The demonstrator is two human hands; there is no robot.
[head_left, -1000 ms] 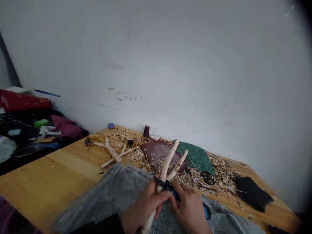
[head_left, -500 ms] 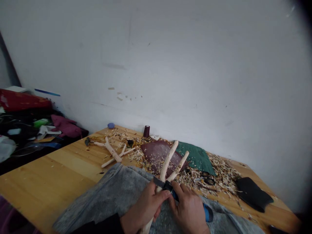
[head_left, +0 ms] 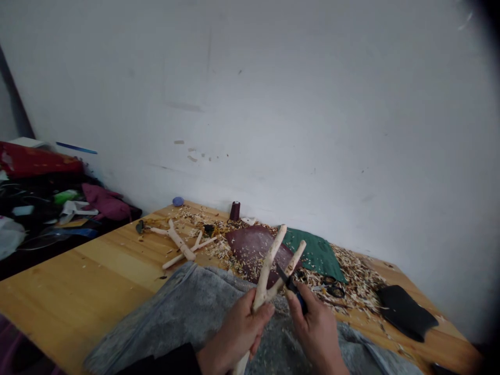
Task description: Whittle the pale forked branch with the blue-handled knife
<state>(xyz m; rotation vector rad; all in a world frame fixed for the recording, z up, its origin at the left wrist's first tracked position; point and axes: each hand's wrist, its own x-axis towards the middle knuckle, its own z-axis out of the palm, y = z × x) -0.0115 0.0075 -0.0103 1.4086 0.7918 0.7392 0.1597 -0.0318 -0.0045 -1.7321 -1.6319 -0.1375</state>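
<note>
The left hand point(head_left: 239, 329) clasps the forked branch point(head_left: 266, 268) over the grey cloth point(head_left: 183, 299), long axis forward, while the right hand point(head_left: 318, 329), nearer the right prong point(head_left: 297, 255), grasps the knife point(head_left: 289, 284) angled across it.

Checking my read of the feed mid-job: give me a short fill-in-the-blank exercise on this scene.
1. The person's ____ hand grips the forked branch.
2. The other hand holds a ____.
3. The scissors lie among wood ____.
4. The sheet beside the maroon sheet is coloured ____.

Missing words: left; knife; shavings; green.
</note>
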